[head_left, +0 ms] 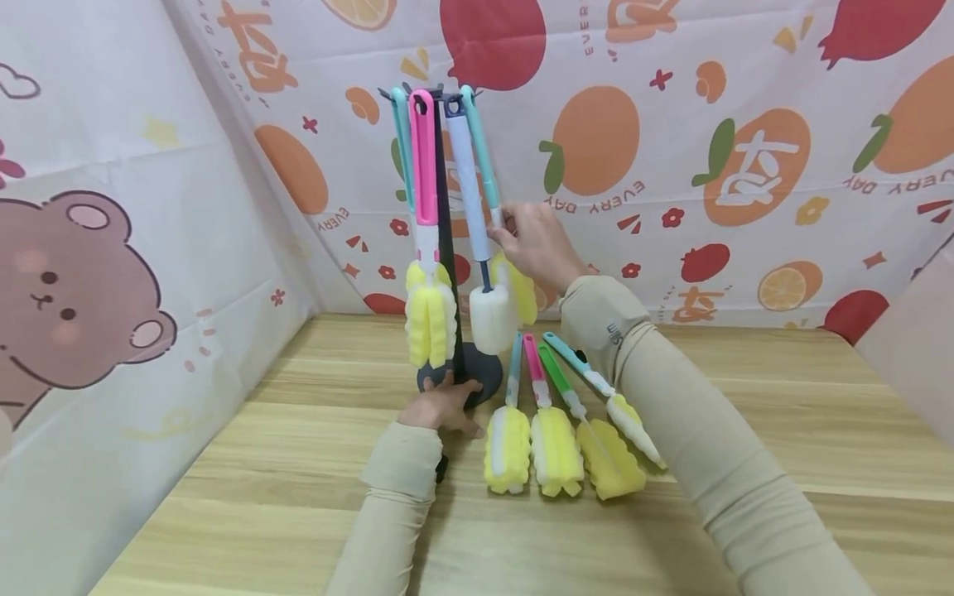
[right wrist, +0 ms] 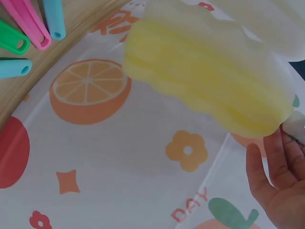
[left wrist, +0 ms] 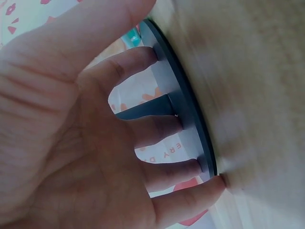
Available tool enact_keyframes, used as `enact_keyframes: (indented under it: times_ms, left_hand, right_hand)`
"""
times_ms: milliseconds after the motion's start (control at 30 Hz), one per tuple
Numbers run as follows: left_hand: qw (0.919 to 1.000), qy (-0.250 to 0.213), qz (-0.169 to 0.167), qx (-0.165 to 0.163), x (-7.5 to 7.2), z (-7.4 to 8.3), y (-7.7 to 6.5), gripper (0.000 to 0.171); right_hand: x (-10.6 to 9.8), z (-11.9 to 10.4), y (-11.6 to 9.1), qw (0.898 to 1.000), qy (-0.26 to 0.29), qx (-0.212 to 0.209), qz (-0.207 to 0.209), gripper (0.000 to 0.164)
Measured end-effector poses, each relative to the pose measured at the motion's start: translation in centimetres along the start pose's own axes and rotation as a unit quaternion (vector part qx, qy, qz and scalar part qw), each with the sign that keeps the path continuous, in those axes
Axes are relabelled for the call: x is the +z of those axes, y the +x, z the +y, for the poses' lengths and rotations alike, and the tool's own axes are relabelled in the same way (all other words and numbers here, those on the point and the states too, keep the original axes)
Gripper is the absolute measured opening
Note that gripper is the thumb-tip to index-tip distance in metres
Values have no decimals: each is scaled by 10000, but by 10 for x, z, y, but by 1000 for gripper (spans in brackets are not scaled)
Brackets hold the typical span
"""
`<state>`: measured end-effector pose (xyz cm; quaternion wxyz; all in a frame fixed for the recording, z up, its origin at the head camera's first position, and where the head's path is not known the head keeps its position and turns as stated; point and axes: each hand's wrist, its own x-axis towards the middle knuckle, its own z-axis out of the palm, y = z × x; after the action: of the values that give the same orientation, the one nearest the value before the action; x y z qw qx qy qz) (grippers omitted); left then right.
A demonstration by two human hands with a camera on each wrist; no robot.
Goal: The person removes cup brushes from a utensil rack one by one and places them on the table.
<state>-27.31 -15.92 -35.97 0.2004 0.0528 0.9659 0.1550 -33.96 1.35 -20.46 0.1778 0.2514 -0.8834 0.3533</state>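
My right hand [head_left: 538, 244] pinches the lower handle of a teal sponge bottle brush [head_left: 482, 153], whose top loop is at a hook of the black stand [head_left: 483, 374]. That brush's yellow-and-white sponge head [right wrist: 205, 86] fills much of the right wrist view. My left hand [head_left: 438, 406] rests its spread, fairly straight fingertips on the round base, as the left wrist view shows. Also hanging there are a pink brush [head_left: 425, 165], another teal brush [head_left: 401, 136] partly behind it, and a pale blue brush [head_left: 468, 178] with a white sponge.
Several more sponge brushes lie on the wooden table [head_left: 298, 497] right of the base: a blue one [head_left: 508, 447], a pink one [head_left: 557, 451], a green one [head_left: 611, 463] and another blue one [head_left: 581, 362]. A fruit-print cloth [head_left: 671, 99] stands behind the stand.
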Motion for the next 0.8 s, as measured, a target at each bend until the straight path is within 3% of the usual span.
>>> enact_keyframes:
  times_ms: [467, 800]
  left_hand:
    - [10000, 50, 24, 56, 1, 0, 1, 78]
    - [10000, 73, -3, 35, 0, -1, 2, 77]
  right_hand:
    - [-10, -3, 4, 9998, -67, -113, 144, 19]
    - [-16, 0, 3, 9999, 27, 87, 70, 22]
